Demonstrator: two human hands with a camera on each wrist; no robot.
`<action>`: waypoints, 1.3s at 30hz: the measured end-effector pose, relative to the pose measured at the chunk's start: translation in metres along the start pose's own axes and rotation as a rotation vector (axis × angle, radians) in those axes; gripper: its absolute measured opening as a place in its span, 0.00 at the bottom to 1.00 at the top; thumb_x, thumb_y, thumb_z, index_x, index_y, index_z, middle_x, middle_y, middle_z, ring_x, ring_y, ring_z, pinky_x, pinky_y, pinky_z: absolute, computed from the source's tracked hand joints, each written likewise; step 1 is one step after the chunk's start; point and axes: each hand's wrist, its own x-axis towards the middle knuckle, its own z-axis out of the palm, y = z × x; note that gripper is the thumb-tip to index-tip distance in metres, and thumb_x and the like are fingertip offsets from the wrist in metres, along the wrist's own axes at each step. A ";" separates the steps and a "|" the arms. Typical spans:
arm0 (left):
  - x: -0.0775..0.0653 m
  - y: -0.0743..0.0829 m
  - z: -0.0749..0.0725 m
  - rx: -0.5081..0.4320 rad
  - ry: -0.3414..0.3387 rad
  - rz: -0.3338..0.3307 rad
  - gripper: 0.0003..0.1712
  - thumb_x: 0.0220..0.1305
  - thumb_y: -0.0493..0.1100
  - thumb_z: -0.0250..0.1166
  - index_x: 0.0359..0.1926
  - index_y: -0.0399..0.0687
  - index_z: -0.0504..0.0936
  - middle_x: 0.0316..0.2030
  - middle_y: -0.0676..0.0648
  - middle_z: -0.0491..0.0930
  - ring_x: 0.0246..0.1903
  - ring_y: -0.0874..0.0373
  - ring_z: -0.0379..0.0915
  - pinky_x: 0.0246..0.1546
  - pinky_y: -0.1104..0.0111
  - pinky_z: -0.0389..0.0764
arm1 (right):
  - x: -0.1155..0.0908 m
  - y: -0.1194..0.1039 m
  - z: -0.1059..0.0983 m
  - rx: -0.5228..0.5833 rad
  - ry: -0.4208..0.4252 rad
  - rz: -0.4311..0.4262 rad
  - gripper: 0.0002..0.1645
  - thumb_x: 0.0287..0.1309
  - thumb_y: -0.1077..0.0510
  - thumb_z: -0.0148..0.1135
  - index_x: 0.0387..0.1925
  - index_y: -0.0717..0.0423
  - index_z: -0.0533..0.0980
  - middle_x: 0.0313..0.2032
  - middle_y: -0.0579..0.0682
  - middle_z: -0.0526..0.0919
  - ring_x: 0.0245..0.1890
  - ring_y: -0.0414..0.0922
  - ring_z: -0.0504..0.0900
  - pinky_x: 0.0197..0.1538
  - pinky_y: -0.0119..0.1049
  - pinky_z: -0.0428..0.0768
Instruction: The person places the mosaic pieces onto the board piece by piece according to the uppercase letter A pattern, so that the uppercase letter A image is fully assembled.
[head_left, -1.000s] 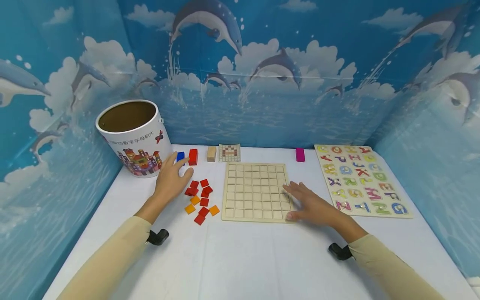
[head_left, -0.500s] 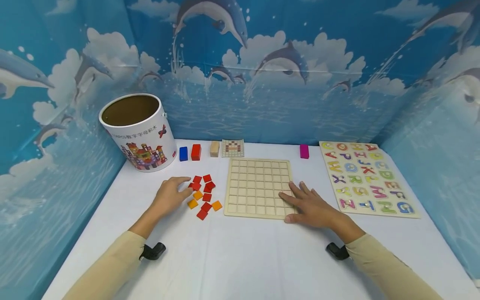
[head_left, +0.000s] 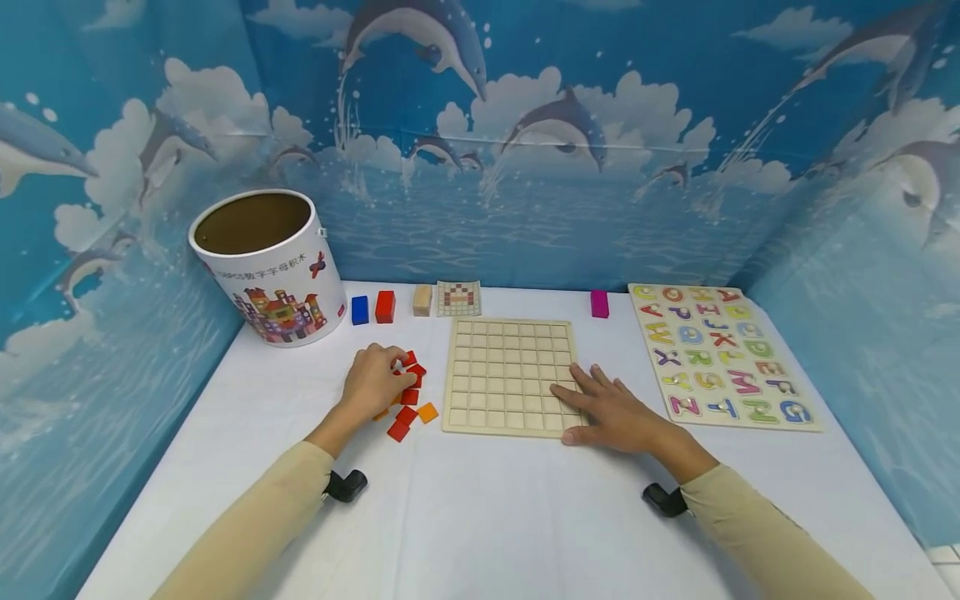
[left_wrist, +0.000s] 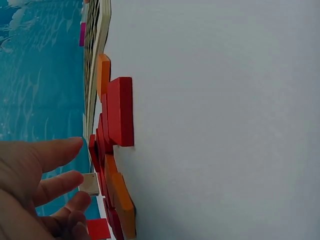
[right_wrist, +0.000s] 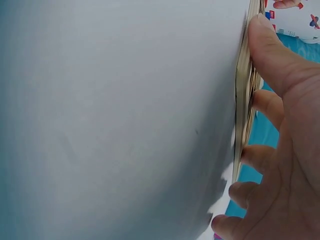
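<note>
Over the left part of a pile of small square tiles hovers my left hand (head_left: 375,382), hiding some of them. Its fingers are bent loosely, and the left wrist view shows a gap between thumb and fingertips with nothing held. Red tiles (head_left: 406,416) and orange tiles (head_left: 427,412) lie flat on the cloth; a red tile (left_wrist: 122,111) and an orange tile (left_wrist: 124,205) are closest in the left wrist view. My right hand (head_left: 618,417) rests with spread fingers on the right edge of a wooden grid board (head_left: 510,375), whose squares hold no tiles.
Behind the board stand a blue block (head_left: 360,310), a red block (head_left: 385,307), a plain wooden block (head_left: 422,300) and a magenta block (head_left: 599,304). A small pattern card (head_left: 459,298) lies there too. A white bucket (head_left: 292,292) is at left, an alphabet board (head_left: 723,358) at right.
My left hand has come back from near the blue block, then moved right over the tiles. My right hand has settled slightly further left onto the board.
</note>
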 end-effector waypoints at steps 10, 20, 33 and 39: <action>0.006 0.012 0.007 0.141 -0.022 -0.069 0.20 0.61 0.55 0.74 0.41 0.43 0.84 0.37 0.44 0.72 0.43 0.50 0.67 0.33 0.64 0.73 | 0.002 0.000 0.001 0.007 0.008 -0.007 0.50 0.59 0.26 0.62 0.76 0.43 0.64 0.79 0.65 0.49 0.76 0.74 0.45 0.68 0.76 0.49; 0.012 0.014 0.015 0.074 -0.011 -0.062 0.13 0.64 0.50 0.72 0.36 0.45 0.84 0.34 0.44 0.74 0.39 0.50 0.69 0.30 0.66 0.74 | 0.002 0.003 0.003 0.028 0.013 -0.014 0.50 0.58 0.27 0.63 0.76 0.42 0.64 0.79 0.63 0.49 0.76 0.73 0.45 0.69 0.75 0.48; 0.030 0.050 0.012 -0.193 -0.008 0.015 0.17 0.64 0.48 0.72 0.51 0.46 0.85 0.37 0.48 0.83 0.32 0.56 0.78 0.30 0.69 0.80 | 0.004 0.002 0.001 0.018 0.006 -0.001 0.51 0.56 0.25 0.63 0.75 0.42 0.66 0.78 0.65 0.50 0.76 0.74 0.46 0.68 0.76 0.48; 0.064 0.085 0.024 -0.238 -0.102 0.127 0.19 0.66 0.47 0.71 0.54 0.44 0.85 0.44 0.46 0.85 0.42 0.53 0.80 0.41 0.63 0.82 | 0.004 0.002 0.002 0.023 0.003 -0.002 0.51 0.56 0.25 0.64 0.75 0.41 0.66 0.78 0.64 0.51 0.76 0.74 0.47 0.68 0.76 0.49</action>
